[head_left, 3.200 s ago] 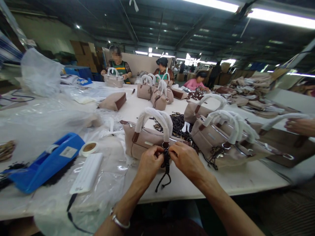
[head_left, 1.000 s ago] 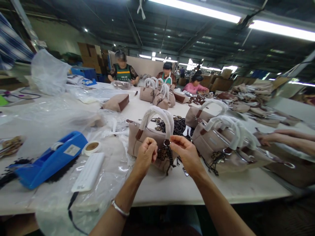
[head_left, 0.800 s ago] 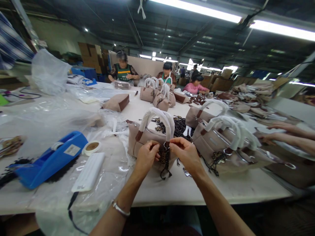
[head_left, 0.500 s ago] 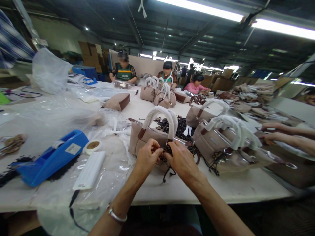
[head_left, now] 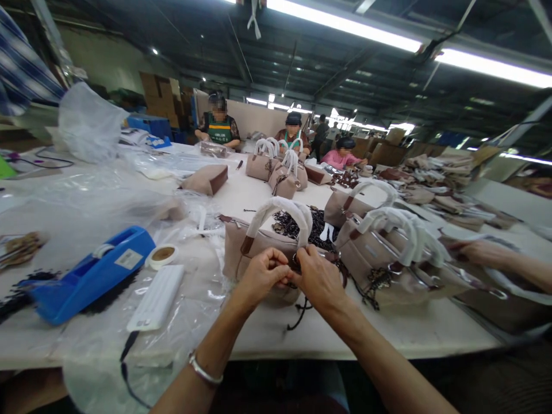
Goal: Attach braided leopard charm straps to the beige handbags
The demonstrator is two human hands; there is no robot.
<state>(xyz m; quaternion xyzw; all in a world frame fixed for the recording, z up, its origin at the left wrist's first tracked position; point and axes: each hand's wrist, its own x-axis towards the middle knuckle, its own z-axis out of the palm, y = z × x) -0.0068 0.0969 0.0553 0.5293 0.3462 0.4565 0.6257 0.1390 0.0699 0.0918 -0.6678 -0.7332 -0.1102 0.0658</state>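
A beige handbag [head_left: 241, 244] with brown trim and white-wrapped handles [head_left: 280, 208] stands in front of me. My left hand [head_left: 263, 277] and my right hand [head_left: 319, 277] meet at its front, just below the right end of the handle. Both have thumb and fingers pinched on a thin black cord [head_left: 303, 310], whose loose ends hang beneath them. The upper part of the cord and whatever ornament it carries are hidden by the fingers. Behind the bag lies a pile of black cord charms [head_left: 317, 223].
More beige handbags [head_left: 366, 247] crowd the right, near another person's hand [head_left: 487, 253]. To the left are a blue tape dispenser [head_left: 92, 276], a tape roll [head_left: 163, 254], a white power bank [head_left: 156, 299] and plastic sheeting [head_left: 194, 310]. Co-workers sit across the table.
My hands have come closer together at the handle's end, and the charm between them is now covered. The fingers of my left hand have lifted slightly. At right, the other person's hands have shifted.
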